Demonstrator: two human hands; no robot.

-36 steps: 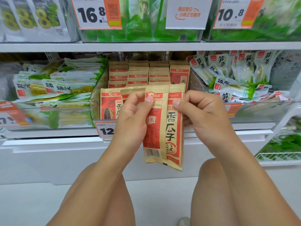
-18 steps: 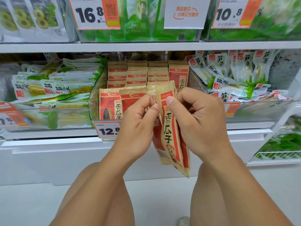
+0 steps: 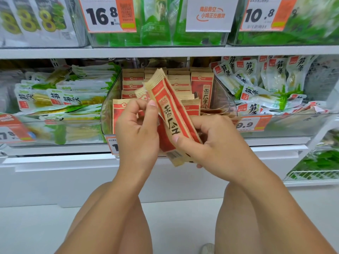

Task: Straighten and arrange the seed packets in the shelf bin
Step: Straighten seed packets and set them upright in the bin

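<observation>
A small stack of red and tan seed packets [image 3: 168,107] tilts with its top leaning left, in front of the clear shelf bin [image 3: 105,114]. My right hand [image 3: 207,143] grips the stack's lower end, thumb across the front. At the left edge of the stack, my left hand [image 3: 137,129] pinches the packets with thumb and fingertips. More seed packets [image 3: 201,83] stand in rows inside the bin, one upright at the back right. The bin's price tag [image 3: 112,145] is partly hidden behind my left hand.
Clear bins of green and white bamboo shoot packets [image 3: 64,99] flank the seed bin left and right [image 3: 266,79]. An upper shelf [image 3: 165,51] carries green packs and price tags. My knees [image 3: 110,208] are below, above a white floor.
The packet stack has tipped from hanging down to leaning up and left. My right hand dropped from the top edge to the lower end. The left hand stayed at the stack's left side.
</observation>
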